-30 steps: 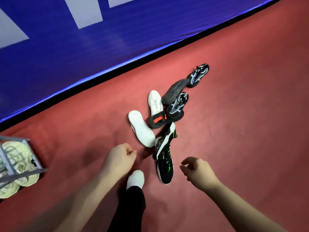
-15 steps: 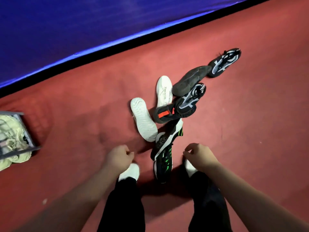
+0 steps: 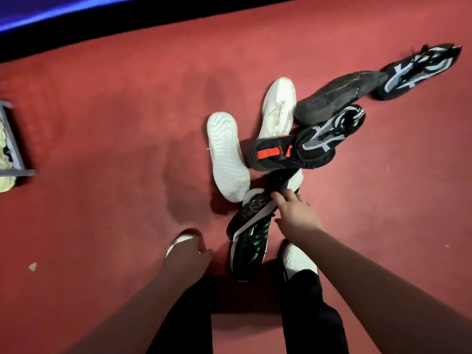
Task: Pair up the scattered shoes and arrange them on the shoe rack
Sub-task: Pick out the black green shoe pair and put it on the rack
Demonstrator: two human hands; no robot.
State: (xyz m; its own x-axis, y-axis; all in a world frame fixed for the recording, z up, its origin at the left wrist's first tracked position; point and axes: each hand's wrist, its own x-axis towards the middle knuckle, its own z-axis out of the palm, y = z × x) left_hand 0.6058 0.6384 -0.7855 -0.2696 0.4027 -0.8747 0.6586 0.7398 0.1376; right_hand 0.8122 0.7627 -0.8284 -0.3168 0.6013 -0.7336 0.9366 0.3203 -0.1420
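Several shoes lie in a heap on the red floor. A white shoe [image 3: 227, 157] lies sole up beside its upright white mate [image 3: 278, 108]. A black shoe with an orange tab [image 3: 275, 154] touches a black-and-grey knit shoe [image 3: 329, 134]. Its match [image 3: 419, 72] lies at the far right, past a dark grey upturned shoe [image 3: 332, 95]. My right hand [image 3: 296, 213] rests open, fingers spread, on a black white-soled shoe [image 3: 255, 210], which is tipped over a black-and-green shoe [image 3: 251, 249]. My left hand [image 3: 189, 254] hangs loosely curled and holds nothing, left of the pile.
The grey shoe rack [image 3: 15, 146] shows at the left edge with pale yellow-green shoes [image 3: 3, 180] on it. My own feet in white shoes [image 3: 298, 259] stand either side of the black-and-green shoe. A blue padded wall [image 3: 76, 11] runs along the top.
I have leaned closer to the pile. My right hand has moved forward and left onto the black white-soled shoe and its fingers have spread. My left hand has dropped lower beside my left foot.
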